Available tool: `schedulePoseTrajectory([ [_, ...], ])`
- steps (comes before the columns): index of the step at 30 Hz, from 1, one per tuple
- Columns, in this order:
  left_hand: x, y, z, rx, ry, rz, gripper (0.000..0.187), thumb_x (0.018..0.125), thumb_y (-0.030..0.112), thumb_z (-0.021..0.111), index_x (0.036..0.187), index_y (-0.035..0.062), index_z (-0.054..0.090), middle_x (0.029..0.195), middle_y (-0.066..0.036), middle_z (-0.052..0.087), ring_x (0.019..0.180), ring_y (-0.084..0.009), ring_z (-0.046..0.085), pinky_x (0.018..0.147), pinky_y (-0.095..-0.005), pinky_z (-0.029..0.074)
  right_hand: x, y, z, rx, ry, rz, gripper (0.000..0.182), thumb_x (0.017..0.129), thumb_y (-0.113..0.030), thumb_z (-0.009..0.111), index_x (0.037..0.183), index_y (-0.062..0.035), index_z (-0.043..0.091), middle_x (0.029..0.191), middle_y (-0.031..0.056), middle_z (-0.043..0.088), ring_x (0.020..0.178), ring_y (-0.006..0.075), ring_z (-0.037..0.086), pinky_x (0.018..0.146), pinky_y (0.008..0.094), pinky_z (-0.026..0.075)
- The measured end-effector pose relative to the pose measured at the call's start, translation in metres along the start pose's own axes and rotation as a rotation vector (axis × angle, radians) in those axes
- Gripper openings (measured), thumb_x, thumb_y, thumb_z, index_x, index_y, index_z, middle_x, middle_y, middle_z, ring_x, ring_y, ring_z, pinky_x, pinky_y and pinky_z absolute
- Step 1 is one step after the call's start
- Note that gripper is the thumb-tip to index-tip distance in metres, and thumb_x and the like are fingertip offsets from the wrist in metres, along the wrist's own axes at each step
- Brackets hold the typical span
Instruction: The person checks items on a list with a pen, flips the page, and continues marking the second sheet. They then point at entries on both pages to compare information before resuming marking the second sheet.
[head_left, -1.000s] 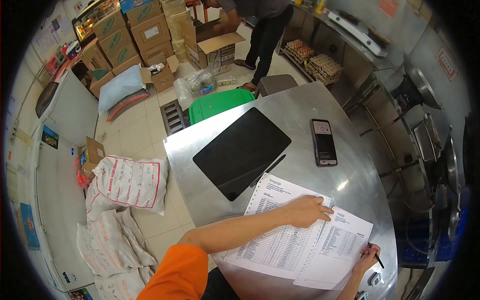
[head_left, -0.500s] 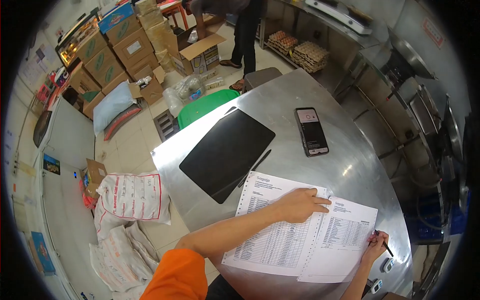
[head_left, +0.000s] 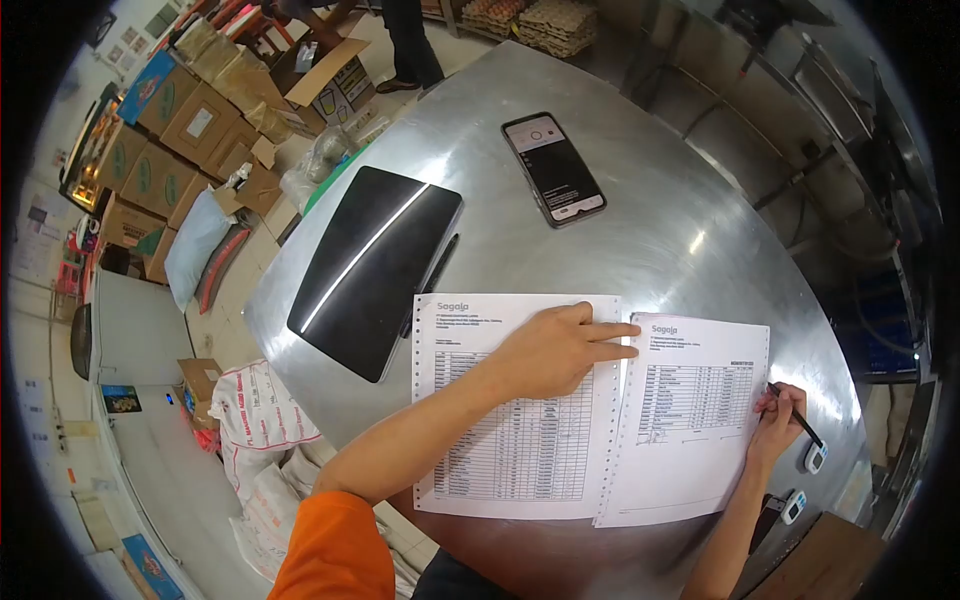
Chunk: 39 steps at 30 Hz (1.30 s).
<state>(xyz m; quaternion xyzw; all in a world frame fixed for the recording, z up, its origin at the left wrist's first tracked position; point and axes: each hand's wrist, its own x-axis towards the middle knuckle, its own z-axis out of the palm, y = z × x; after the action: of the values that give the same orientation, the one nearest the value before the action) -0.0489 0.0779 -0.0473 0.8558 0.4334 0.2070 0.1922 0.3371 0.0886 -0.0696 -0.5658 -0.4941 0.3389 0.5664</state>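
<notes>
Two printed sheets lie side by side on the metal table: the left sheet (head_left: 470, 470) and the right sheet (head_left: 670, 480), both with tables of rows and punched edges. Across the left sheet reaches my left hand (head_left: 560, 350), two fingers stretched toward the edge where the sheets meet, with nothing held. My right hand (head_left: 775, 425) grips a black pen (head_left: 803, 425) at the right sheet's right edge, the tip near the printed rows. A black tablet (head_left: 375, 270) with a stylus (head_left: 440, 270) beside it lies beyond the left sheet.
A phone (head_left: 553, 168) lies on the metal table (head_left: 480, 130). Two small white devices, one here (head_left: 816, 457) and another (head_left: 793, 507), sit at the right. Boxes (head_left: 190, 130), sacks (head_left: 262, 410) and a standing person (head_left: 410, 40) are beyond the table. Egg trays (head_left: 560, 30) are at the top.
The view has shifted closer over the sheets and turned, so the phone and tablet appear farther left and higher. My left hand still rests on the left sheet; my right still holds the pen.
</notes>
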Motion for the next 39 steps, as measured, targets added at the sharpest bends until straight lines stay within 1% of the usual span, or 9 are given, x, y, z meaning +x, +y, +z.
schedulePoseTrajectory([
  [6,0.002,-0.001,0.001,0.003,-0.007,-0.002,0.051,0.071,0.000,0.057,0.116,0.0219,0.065,0.134,0.010,0.053,0.073,-0.0189,0.048,0.073,-0.0242,0.047,-0.001,0.007,-0.005,-0.035,0.051,-0.018,0.015,0.091,-0.018,0.055,0.090,-0.0030,0.054,0.072,0.0050,0.055,0.058,0.0101,0.051,0.052,0.0233,0.041],
  [9,0.003,-0.005,0.007,0.023,-0.040,-0.021,0.057,0.068,-0.005,0.055,0.117,0.0219,0.064,0.135,0.005,0.053,0.097,-0.0192,0.060,0.082,-0.0326,0.045,0.001,0.001,0.003,-0.074,0.123,0.043,0.015,0.089,-0.017,0.058,0.088,-0.0026,0.056,0.071,0.0048,0.055,0.056,0.0123,0.054,0.049,0.0253,0.042],
  [11,0.002,-0.005,0.010,-0.050,0.005,-0.037,0.049,0.073,-0.004,0.056,0.113,0.0208,0.067,0.130,0.006,0.057,0.078,-0.0215,0.054,0.072,-0.0286,0.043,0.001,0.000,0.003,-0.114,0.100,-0.007,0.014,0.089,-0.012,0.055,0.088,0.0014,0.054,0.071,0.0090,0.058,0.057,0.0153,0.055,0.053,0.0271,0.045],
  [13,0.005,0.002,0.006,-0.048,0.060,-0.021,0.043,0.074,-0.005,0.057,0.108,0.0180,0.069,0.128,0.006,0.059,0.070,-0.0192,0.044,0.065,-0.0259,0.043,-0.001,-0.006,0.007,0.118,0.059,0.009,0.012,0.090,-0.008,0.053,0.092,0.0045,0.054,0.073,0.0128,0.058,0.058,0.0168,0.055,0.055,0.0287,0.045],
  [25,0.010,0.008,0.016,0.028,0.051,-0.076,0.047,0.069,-0.010,0.053,0.106,0.0149,0.070,0.124,0.005,0.062,0.068,-0.0194,0.039,0.063,-0.0270,0.040,0.002,-0.001,-0.002,0.317,0.011,-0.006,0.012,0.090,-0.007,0.052,0.093,0.0050,0.053,0.079,0.0188,0.061,0.059,0.0199,0.057,0.054,0.0303,0.046],
  [30,0.009,0.008,0.018,0.058,0.035,-0.076,0.041,0.076,-0.006,0.051,0.106,0.0135,0.071,0.124,0.001,0.062,0.069,-0.0194,0.038,0.065,-0.0265,0.038,0.002,0.000,-0.005,0.359,0.002,0.001,0.015,0.091,-0.011,0.052,0.094,0.0041,0.053,0.080,0.0197,0.061,0.059,0.0220,0.058,0.053,0.0313,0.047],
  [35,0.007,-0.004,0.023,0.028,0.036,0.002,0.045,0.069,-0.005,0.061,0.108,0.0166,0.069,0.128,0.002,0.059,0.081,-0.0162,0.060,0.074,-0.0296,0.042,0.000,0.002,-0.014,0.408,0.142,0.130,0.013,0.090,-0.014,0.059,0.095,-0.0027,0.056,0.080,0.0124,0.063,0.058,0.0182,0.059,0.051,0.0279,0.049],
  [37,0.004,-0.004,0.017,0.082,-0.040,0.002,0.051,0.069,-0.002,0.063,0.116,0.0184,0.065,0.132,0.004,0.056,0.078,-0.0194,0.053,0.074,-0.0270,0.046,0.003,0.018,-0.031,0.437,0.135,0.197,0.011,0.089,-0.013,0.061,0.097,-0.0059,0.057,0.084,0.0094,0.064,0.063,0.0164,0.062,0.051,0.0260,0.050],
  [39,0.003,0.000,0.013,0.092,-0.056,-0.037,0.054,0.070,-0.002,0.061,0.116,0.0250,0.065,0.136,0.010,0.052,0.074,-0.0169,0.044,0.069,-0.0235,0.043,0.007,0.043,-0.044,0.397,0.081,0.065,0.013,0.091,-0.012,0.057,0.101,-0.0031,0.057,0.093,0.0087,0.062,0.072,0.0134,0.059,0.053,0.0230,0.046],
])
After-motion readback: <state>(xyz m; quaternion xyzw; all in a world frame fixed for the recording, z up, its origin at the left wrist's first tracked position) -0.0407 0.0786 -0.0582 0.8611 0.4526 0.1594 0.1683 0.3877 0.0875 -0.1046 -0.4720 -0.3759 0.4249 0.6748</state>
